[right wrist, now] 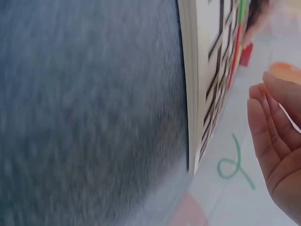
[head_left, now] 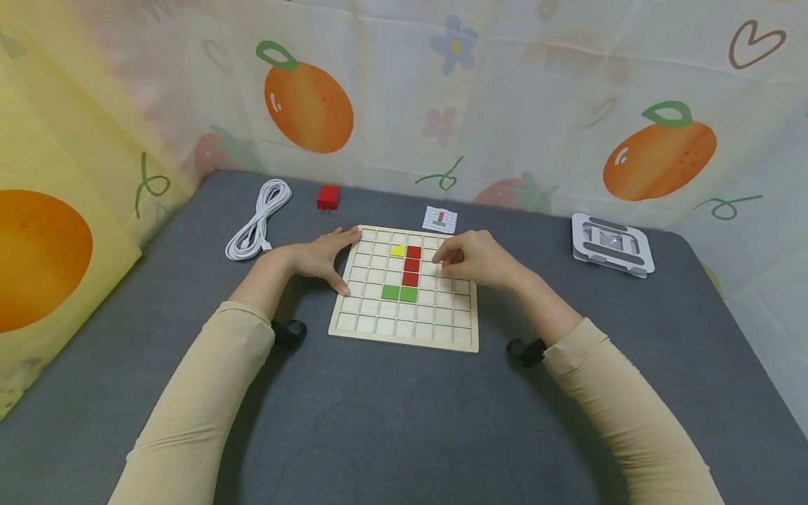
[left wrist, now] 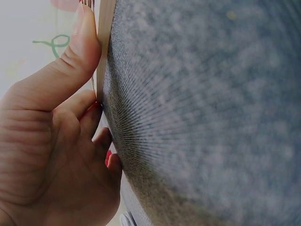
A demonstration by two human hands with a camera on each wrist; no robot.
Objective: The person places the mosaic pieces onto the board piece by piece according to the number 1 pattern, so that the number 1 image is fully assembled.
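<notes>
A square wooden grid board point(head_left: 362, 341) lies on the table. On it a column of red square tiles point(head_left: 412, 265) stands above two green tiles point(head_left: 400, 293), with a yellow triangular tile point(head_left: 398, 250) left of the top red one. My left hand point(head_left: 318, 258) spreads along the board's left edge, thumb lying on the rim and fingers reaching to the far corner. Over the right part of the grid, my right hand point(head_left: 475, 257) hovers with loosely bent fingers. In the right wrist view its thumb and fingertips point(right wrist: 256, 101) come near each other, and nothing shows between them.
Behind the board lies a small pattern card point(head_left: 440, 219) with a coloured figure. A coiled white cable point(head_left: 257, 219) and a red plug adapter point(head_left: 327, 197) sit at the back left. At the back right is a flat grey-white folding stand point(head_left: 612, 244). A fruit-print cloth point(head_left: 391, 91) hangs behind.
</notes>
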